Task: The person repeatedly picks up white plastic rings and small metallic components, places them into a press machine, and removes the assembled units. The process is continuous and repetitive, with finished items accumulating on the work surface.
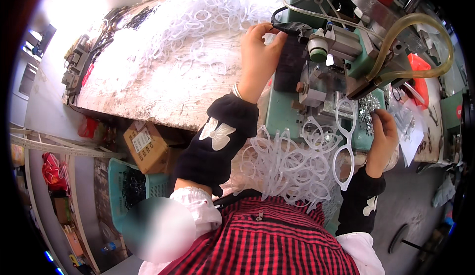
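My left hand (261,52) is raised beside a green bench machine (282,112), its fingers curled at the end of a black-wrapped piece (295,28). My right hand (384,139) is at the edge of a green tray (363,143) holding small shiny metal parts (367,111). Its fingertips are drawn together, and anything between them is too small to make out. A clear plastic eyeglass frame (345,163) stands lengthwise at the machine's metal fixture (316,97), left of my right hand. Many similar clear frames (292,163) lie heaped between my forearms.
A larger heap of clear frames (198,22) covers the far part of the worn wooden table (173,89). A yellowish hose (448,42) loops from the machine at right. Below the table's left edge are a cardboard box (148,146) and a teal basket (116,191).
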`<state>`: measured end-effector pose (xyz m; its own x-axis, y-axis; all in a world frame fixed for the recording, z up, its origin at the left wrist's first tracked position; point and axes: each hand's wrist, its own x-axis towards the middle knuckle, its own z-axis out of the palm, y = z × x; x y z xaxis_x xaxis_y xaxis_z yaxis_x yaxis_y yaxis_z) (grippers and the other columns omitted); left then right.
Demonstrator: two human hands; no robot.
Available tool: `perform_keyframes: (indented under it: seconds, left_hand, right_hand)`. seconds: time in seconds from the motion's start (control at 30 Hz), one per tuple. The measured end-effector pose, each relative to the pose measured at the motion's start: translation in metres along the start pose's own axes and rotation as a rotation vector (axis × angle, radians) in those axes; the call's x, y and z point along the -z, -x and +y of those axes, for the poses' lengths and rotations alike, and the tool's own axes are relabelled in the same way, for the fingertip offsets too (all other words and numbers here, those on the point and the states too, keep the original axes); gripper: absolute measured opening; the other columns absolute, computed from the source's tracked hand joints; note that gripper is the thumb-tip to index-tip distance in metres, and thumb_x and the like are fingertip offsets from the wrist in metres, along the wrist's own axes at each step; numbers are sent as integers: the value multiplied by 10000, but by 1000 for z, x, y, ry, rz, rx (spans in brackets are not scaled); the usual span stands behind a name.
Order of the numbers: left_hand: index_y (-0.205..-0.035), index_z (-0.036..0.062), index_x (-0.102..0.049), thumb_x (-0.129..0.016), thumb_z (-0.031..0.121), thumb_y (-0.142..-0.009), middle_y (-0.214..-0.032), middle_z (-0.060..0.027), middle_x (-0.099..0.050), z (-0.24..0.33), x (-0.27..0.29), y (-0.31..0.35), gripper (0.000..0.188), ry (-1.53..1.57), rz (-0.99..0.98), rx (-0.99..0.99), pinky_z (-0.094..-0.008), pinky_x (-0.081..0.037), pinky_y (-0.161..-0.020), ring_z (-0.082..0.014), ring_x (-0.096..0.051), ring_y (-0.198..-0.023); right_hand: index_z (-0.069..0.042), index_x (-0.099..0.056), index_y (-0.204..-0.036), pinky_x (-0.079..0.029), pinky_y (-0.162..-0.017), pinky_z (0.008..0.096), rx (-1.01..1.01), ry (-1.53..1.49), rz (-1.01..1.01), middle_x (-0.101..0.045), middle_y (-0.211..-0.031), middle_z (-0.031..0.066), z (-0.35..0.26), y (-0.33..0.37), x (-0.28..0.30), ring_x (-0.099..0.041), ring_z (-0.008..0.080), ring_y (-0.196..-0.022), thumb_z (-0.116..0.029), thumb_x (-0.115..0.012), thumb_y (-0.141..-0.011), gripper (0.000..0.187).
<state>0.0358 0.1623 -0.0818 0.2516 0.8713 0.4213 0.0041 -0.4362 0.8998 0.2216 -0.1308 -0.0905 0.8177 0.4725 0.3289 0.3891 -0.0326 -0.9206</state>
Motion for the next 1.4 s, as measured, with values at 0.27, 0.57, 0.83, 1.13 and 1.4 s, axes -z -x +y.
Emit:
perform_keyframes:
  seconds: [0.27, 0.57, 0.83, 1.13, 1.4]
  left_hand:
    - [-984, 98, -752, -726, 143, -867, -990, -84, -700, -64, 115, -9, 128, -746, 140, -402, -370, -482, -853, -294, -631, -944]
    - [-900, 89, -702, -647, 20, -763, -1326, -161, -611, -102, 167, -15, 163, -1270, -382, -566, -472, -451, -1025, -390, -567, -1122]
    - [-1077, 16, -624, -538, 53, -1019, -1184, -161, -706, -54, 153, 3, 110, -575, -359, -289, -377, -490, -985, -326, -667, -1070]
    - [-1062, 19, -607, -530, 255, -1064, -1258, -189, -683, -80, 129, 17, 248, 102, -236, 72, -343, -409, -1075, -210, -607, -1174]
    - [-914, 133, -497, -487, 501, -1051, -785, 16, -499, 70, 111, 53, 393, 711, -402, 237, -166, -367, -464, -31, -418, -573]
  right_hand:
    - [32, -715, -1026, -484, -863, 249, -45, 108, 111, -715, -999, 38, 14, 41, 47, -641, 112, -940, 29, -683, -901, 129]
    - [13, -706, -1044, -518, -831, 315, 200, -86, -156, -727, -970, 99, -74, -4, -46, -687, 204, -911, -20, -721, -814, 234]
    - [24, -563, -1285, -490, -833, 252, -87, -506, -204, -685, -971, 53, -77, 6, -56, -632, 94, -910, 24, -710, -847, 462]
    - [43, -512, -1363, -498, -935, 303, 10, -524, -251, -685, -1177, 115, -109, 29, -50, -665, 173, -1051, 42, -670, -855, 532]
    - [-30, -706, -1026, -493, -852, 456, 187, 811, 52, -675, -943, 142, -8, 27, 47, -609, 357, -955, -122, -768, -759, 290]
